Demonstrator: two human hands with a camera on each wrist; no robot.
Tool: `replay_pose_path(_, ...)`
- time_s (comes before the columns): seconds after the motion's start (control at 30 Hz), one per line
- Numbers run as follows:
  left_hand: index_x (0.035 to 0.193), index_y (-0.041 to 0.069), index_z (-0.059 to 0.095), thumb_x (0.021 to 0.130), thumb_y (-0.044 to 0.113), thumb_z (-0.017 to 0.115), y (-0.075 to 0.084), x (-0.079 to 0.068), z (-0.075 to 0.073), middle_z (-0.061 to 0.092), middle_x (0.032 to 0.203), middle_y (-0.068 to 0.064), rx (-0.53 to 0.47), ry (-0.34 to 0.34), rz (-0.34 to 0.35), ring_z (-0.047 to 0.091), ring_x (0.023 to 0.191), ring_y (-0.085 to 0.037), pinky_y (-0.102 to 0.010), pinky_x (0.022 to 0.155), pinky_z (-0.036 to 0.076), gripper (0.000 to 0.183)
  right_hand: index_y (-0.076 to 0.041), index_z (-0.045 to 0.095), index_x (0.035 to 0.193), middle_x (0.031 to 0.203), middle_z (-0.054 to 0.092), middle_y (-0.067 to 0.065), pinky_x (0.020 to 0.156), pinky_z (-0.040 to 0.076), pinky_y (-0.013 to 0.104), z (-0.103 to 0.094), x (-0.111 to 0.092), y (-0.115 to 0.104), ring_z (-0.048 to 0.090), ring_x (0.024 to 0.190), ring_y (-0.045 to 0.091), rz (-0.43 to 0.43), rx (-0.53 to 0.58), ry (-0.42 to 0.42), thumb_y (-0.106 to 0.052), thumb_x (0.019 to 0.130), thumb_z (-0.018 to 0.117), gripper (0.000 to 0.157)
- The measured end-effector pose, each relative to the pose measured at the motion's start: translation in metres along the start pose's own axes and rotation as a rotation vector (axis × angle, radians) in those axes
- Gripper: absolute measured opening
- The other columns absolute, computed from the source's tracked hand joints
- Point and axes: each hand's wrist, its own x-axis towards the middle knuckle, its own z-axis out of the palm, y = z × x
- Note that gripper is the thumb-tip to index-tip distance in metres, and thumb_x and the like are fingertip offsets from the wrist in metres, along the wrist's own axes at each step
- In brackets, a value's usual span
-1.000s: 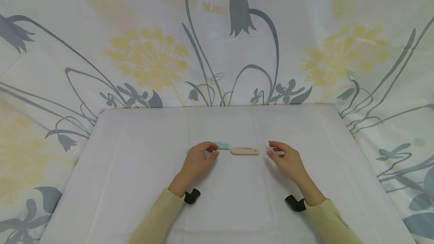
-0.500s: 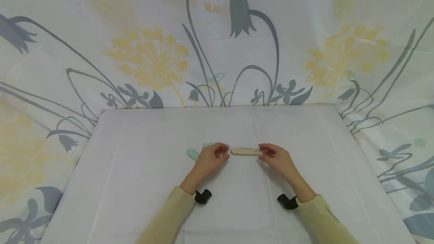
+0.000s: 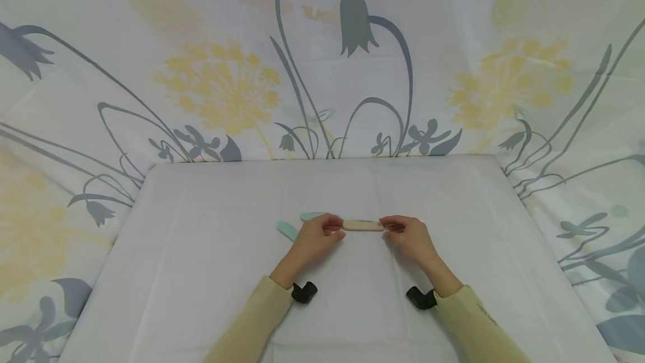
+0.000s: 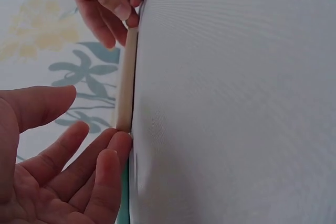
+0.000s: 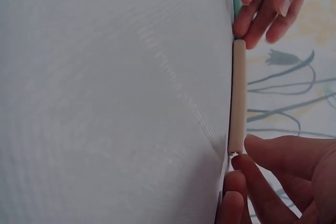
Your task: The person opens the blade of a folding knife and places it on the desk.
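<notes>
A slim beige folding knife, closed and round-ended, lies lengthwise between the two hands on the white table. My left hand is at its left end; in the left wrist view the extended fingertips are right at that end, with the thumb well apart. At the other end, my right hand pinches the knife between thumb and forefinger. Behind and left of my left hand lie two mint-green pieces, a farther one and a nearer one, both partly hidden by that hand.
A curtain with grey and yellow flowers rises along the table's back edge and both sides. Each wrist carries a black camera mount, the left one and the right one, below the light yellow sleeves.
Both hands have moved inward to the beige knife's ends, the left going right and the right going left. The mint-green pieces show more as the left hand uncovers them.
</notes>
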Motion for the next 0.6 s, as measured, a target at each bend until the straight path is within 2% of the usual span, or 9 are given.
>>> replay_pose_path(0.33, 0.113, 0.002, 0.068, 0.093, 0.013, 0.071, 0.0019, -0.0034, 0.0006, 0.071, 0.111, -0.008, -0.094, -0.006, -0.046, 0.068, 0.106, -0.023, -0.037, 0.091, 0.052, 0.023, -0.002, 0.075, 0.106, 0.091, 0.073, 0.007, 0.075, 0.048, 0.032, 0.0065, 0.0056, -0.0025, 0.064, 0.084, 0.019, 0.048, -0.018, 0.022, 0.002, 0.078, 0.078, 0.028)
replay_pose_path(0.47, 0.113, 0.003, 0.068, 0.092, 0.014, 0.072, 0.0035, -0.0044, 0.0007, 0.071, 0.112, -0.010, -0.114, -0.002, -0.062, 0.067, 0.108, -0.025, -0.040, 0.093, 0.051, 0.024, -0.002, 0.075, 0.105, 0.089, 0.071, 0.005, 0.073, 0.048, 0.031, 0.0073, 0.0067, -0.0020, 0.061, 0.082, 0.017, 0.066, -0.018, 0.003, 0.001, 0.078, 0.079, 0.027)
replay_pose_path(0.6, 0.115, 0.003, 0.068, 0.093, 0.016, 0.071, 0.0031, -0.0062, 0.0007, 0.072, 0.112, -0.009, -0.111, -0.008, -0.064, 0.067, 0.109, -0.025, -0.040, 0.094, 0.051, 0.026, -0.001, 0.075, 0.105, 0.092, 0.070, 0.008, 0.072, 0.048, 0.030, 0.0079, 0.0057, -0.0043, 0.062, 0.085, 0.021, 0.074, -0.033, -0.026, 0.000, 0.079, 0.079, 0.027)
